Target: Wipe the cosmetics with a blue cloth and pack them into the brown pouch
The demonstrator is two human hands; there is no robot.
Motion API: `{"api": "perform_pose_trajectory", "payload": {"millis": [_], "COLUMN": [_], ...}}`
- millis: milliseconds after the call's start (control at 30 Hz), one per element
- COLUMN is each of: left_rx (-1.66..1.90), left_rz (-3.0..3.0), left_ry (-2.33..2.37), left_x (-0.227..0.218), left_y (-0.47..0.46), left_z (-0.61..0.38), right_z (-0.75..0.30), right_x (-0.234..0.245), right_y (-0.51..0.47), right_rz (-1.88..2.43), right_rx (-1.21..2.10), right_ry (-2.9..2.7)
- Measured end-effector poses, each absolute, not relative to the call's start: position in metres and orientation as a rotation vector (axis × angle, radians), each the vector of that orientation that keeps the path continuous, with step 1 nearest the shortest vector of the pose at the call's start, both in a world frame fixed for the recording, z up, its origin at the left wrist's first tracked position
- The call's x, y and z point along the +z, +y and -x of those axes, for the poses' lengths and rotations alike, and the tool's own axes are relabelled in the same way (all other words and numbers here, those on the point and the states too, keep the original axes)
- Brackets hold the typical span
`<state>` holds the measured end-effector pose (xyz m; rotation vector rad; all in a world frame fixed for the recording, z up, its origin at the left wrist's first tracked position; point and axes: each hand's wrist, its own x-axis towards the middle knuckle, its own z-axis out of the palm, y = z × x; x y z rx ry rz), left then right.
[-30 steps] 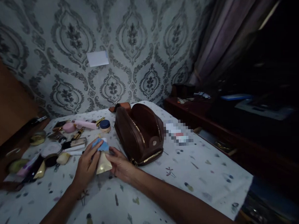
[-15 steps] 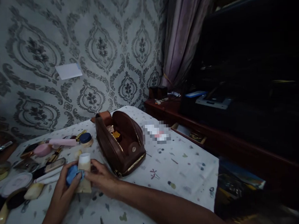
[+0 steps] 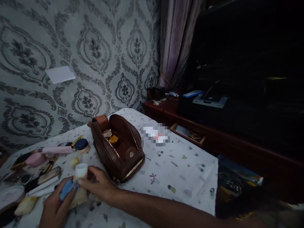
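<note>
My right hand (image 3: 99,185) grips a cream tube with a white cap (image 3: 80,170), holding it upright over the patterned tablecloth (image 3: 174,169). My left hand (image 3: 54,207) presses a small blue cloth (image 3: 66,189) against the tube's side. Just to the right stands an open brown leather pouch (image 3: 118,146) with small jars showing inside it.
Several cosmetics lie at the left: a pink tube (image 3: 57,150), a blue-lidded jar (image 3: 82,144), compacts and brushes. A blurred-out item (image 3: 155,135) lies behind the pouch. A dark wooden cabinet (image 3: 205,138) runs along the right, with a curtain and patterned wall behind.
The view has swung right and the hands now sit lower left in frame. The blue cloth has slid from the tube's cap down to its side. The pouch's inside now shows.
</note>
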<state>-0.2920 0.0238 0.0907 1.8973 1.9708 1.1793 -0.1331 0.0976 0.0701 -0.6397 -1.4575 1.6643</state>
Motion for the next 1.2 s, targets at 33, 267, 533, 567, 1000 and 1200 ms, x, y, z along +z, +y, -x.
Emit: {"api": "perform_pose_trajectory", "payload": {"millis": [33,267,533,567,1000,1200], "left_rx": [1.185,1.301,1.254,1.251,1.092,1.210], "left_rz": [-1.937,-2.148,-1.548,-1.516,-1.545,-1.541], "left_ry": [1.990,1.975,1.639,1.583,1.975,1.853], "left_x": [0.091,0.094,0.108,0.107,0.109,0.098], "left_y": [0.024,0.022,0.026,0.027,0.022,0.026], "left_z": [0.290,0.273,0.269,0.271,0.263,0.264], "right_z": [0.133,0.126,0.123,0.124,0.132,0.129], "right_x": [0.071,0.086,0.090,0.088,0.054,0.048], "right_y": [0.099,0.101,0.102,0.103,0.107,0.110], "right_rz": [0.670,0.627,0.460,0.450,0.638,0.688], "right_rx": [1.624,1.568,1.705,1.735,1.507,1.232], "right_ry": [-1.460,-1.395,-1.310,-1.284,-1.507,-1.759]}}
